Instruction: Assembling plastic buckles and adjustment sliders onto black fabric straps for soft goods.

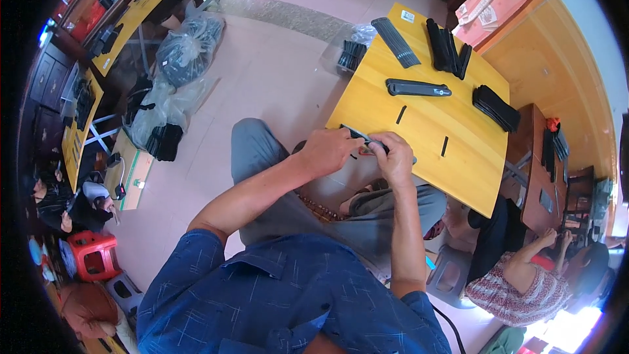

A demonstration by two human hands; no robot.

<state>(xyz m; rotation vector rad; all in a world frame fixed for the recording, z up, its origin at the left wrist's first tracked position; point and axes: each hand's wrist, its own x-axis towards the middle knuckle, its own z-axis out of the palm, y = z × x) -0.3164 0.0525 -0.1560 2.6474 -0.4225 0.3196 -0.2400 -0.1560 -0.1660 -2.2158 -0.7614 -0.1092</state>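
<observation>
Yellow wood makes up the broad rectangular desk [468, 174] at the person's right front, the largest thing near the hands. Next in size is a bulging clear plastic bag of dark goods [190, 49], set on the floor well apart from it. Upon the desk, near its far edge, lies a pile of long black folded pieces [438, 46]; a thick stack of flat black pieces [496, 109] sits toward the right edge, and a flat fan of slim grey strips [396, 42] rests at the far left corner. The bare left hand [333, 151] is bent with its fingers mostly closed and the index finger reaching to the work, though whether it grips or only presses, I cannot tell. The bare right hand [394, 156] is nearly closed, thumb and fingers pinching the work. Between them and the stack lies a long black rounded case [419, 88]. A slim dark elongated piece [354, 133] is at the desk's near edge, between the hands and partly covered by them. It looks unfinished, with both hands engaged on it; how much of the piled stock is done or left does not show. Smallest are two short black strips [401, 115], lying loose and apart on the wood, apparently unused.
</observation>
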